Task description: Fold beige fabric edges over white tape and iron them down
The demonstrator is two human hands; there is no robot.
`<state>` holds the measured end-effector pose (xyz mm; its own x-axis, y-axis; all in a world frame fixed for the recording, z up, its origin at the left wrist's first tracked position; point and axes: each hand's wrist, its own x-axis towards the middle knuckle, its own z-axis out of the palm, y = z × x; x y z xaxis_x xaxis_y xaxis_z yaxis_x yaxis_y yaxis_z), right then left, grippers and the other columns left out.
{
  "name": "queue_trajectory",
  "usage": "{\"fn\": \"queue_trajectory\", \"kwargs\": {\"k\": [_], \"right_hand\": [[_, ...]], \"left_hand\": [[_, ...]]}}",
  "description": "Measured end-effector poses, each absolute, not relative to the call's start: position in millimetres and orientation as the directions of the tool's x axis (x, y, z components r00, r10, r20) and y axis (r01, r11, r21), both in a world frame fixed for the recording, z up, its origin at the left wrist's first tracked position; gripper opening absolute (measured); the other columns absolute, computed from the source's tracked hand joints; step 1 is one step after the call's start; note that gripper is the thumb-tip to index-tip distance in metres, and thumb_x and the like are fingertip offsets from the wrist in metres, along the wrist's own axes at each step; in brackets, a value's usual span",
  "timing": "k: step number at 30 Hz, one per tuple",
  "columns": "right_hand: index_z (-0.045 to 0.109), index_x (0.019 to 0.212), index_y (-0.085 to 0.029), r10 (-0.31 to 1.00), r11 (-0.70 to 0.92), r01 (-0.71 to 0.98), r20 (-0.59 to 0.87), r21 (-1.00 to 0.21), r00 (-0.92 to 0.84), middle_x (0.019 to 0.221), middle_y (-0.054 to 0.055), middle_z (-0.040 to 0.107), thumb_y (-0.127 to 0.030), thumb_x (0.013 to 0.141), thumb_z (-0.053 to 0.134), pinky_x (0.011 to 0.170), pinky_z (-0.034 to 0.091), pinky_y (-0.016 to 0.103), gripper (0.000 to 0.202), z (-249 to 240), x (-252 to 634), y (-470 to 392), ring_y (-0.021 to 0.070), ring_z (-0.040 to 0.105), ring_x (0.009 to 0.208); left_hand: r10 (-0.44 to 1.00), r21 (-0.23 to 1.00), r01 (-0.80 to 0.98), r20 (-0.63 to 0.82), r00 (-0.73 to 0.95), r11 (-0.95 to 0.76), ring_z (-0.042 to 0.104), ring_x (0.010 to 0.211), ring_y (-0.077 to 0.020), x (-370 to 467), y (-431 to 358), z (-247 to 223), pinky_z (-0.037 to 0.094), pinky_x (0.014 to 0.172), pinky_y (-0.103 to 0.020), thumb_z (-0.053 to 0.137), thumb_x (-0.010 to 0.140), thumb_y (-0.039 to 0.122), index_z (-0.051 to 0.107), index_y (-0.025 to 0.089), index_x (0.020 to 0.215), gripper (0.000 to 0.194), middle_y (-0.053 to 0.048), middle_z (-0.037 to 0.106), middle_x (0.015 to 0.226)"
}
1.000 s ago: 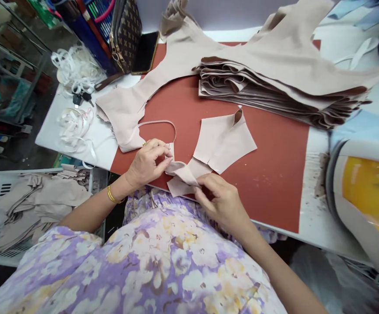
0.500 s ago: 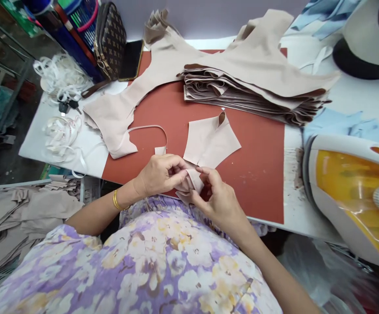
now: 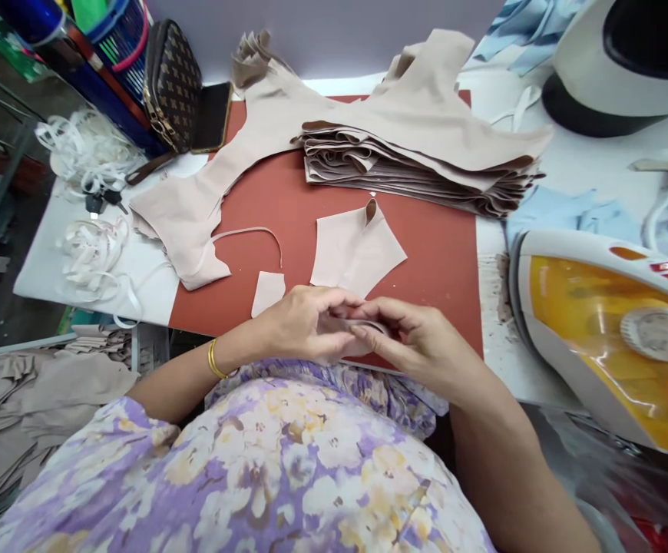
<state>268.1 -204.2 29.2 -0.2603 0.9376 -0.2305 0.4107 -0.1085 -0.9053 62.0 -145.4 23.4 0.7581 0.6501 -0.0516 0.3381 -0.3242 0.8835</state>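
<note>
Close to my waist, over the board's front edge, my left hand (image 3: 308,324) and my right hand (image 3: 420,338) meet with fingers pinched together. Between them they hold a small beige fabric piece (image 3: 373,330), folded or curled and mostly hidden by the fingers. Just beyond the fingers lies a flat beige fabric piece (image 3: 351,246) with a curled loop at its top corner. A small pale fabric patch (image 3: 269,292) rests beside my left wrist, and a thin beige strip (image 3: 265,230) curves behind it. All of these are over a reddish-brown board (image 3: 438,269).
A thick stack of beige cut fabric (image 3: 415,165) spreads across the back. An orange and white iron (image 3: 587,307) stands at right, near light blue fabric (image 3: 576,211). White tape bundles (image 3: 92,253), a patterned pouch (image 3: 176,84) and a fabric-filled crate (image 3: 51,399) are at left.
My hands have shifted slightly right and closer together, covering more of the fabric piece. The small patch by my left wrist now shows more fully. The view has shifted a little.
</note>
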Motion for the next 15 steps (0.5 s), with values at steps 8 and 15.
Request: {"fn": "queue_trajectory", "kwargs": {"k": [8, 15], "right_hand": [[0.071, 0.089, -0.020, 0.981, -0.177, 0.233, -0.191, -0.956, -0.038, 0.083, 0.003, 0.071, -0.044, 0.085, 0.066, 0.061, 0.049, 0.027, 0.025, -0.4, 269.1, -184.9, 0.0139, 0.061, 0.069], [0.066, 0.111, -0.019, 0.992, -0.037, 0.391, 0.013, -0.920, 0.126, 0.082, 0.003, 0.070, -0.036, 0.091, 0.061, 0.066, 0.051, 0.029, 0.027, -16.3, 268.2, -192.7, 0.0147, 0.064, 0.070]], "left_hand": [[0.678, 0.882, 0.379, -0.462, 0.571, 0.282, 0.049, 0.045, -0.0064, 77.5, -133.5, 6.3, 0.037, 0.045, -0.020, 0.069, 0.080, 0.042, 0.062, 0.014, 0.097, 0.034, 0.002, 0.061, 0.069], [0.810, 0.910, 0.402, -0.309, 0.498, 0.100, 0.050, 0.060, -0.0086, 78.2, -125.5, 2.0, 0.039, 0.056, -0.021, 0.064, 0.083, 0.041, 0.067, 0.013, 0.080, 0.028, 0.000, 0.062, 0.068]]}}
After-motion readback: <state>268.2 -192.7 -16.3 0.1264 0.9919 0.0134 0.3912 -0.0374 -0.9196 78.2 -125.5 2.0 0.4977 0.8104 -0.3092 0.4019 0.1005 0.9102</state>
